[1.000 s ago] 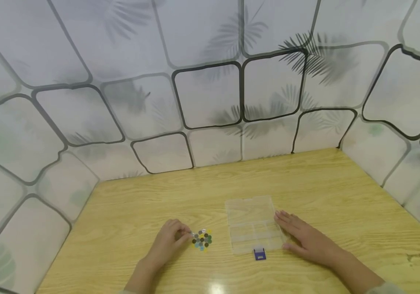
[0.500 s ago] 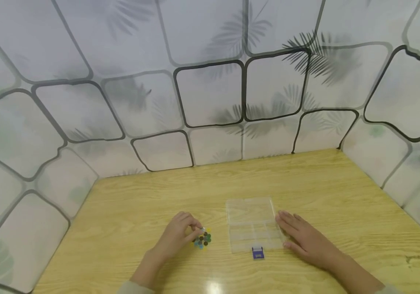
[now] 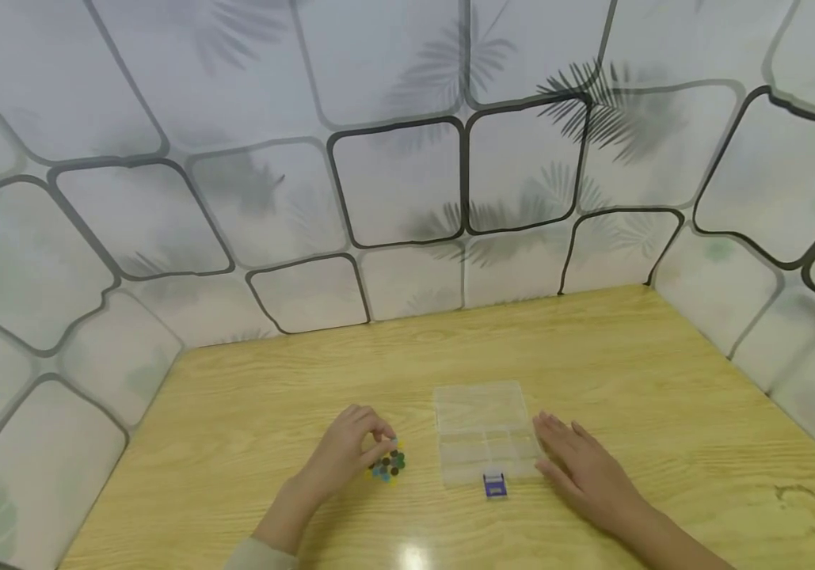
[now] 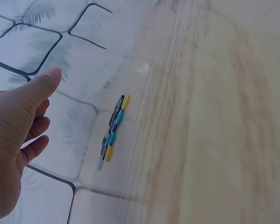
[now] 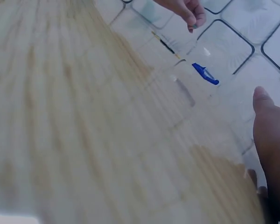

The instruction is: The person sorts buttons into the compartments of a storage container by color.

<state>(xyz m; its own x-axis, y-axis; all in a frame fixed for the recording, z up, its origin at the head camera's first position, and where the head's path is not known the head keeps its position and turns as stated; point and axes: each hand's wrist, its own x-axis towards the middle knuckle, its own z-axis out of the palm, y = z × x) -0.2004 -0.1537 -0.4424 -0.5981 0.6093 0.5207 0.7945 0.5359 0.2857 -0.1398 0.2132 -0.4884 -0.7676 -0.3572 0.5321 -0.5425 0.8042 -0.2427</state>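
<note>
My left hand (image 3: 350, 447) is over a small cluster of coloured round discs (image 3: 391, 467), its thumb and forefinger together at the far edge. A small disc (image 5: 194, 26) shows between those fingertips in the right wrist view; in the left wrist view the thumb hides it. The cluster has yellow, blue, green, grey and dark pieces lying flat. To its right lies a clear plastic compartment box (image 3: 450, 471) with its lid (image 3: 481, 408) laid back and a blue latch (image 3: 495, 485) at the front. My right hand (image 3: 585, 471) rests with straight fingers along the box's right side.
The wood-grain tabletop (image 3: 293, 380) runs back to a pale patterned curtain (image 3: 407, 285) behind and at both sides. Light glares on the table near the front (image 3: 414, 554).
My left hand has moved right and slightly away from me, from the cluster's left side to its far edge. My right hand has stayed beside the box.
</note>
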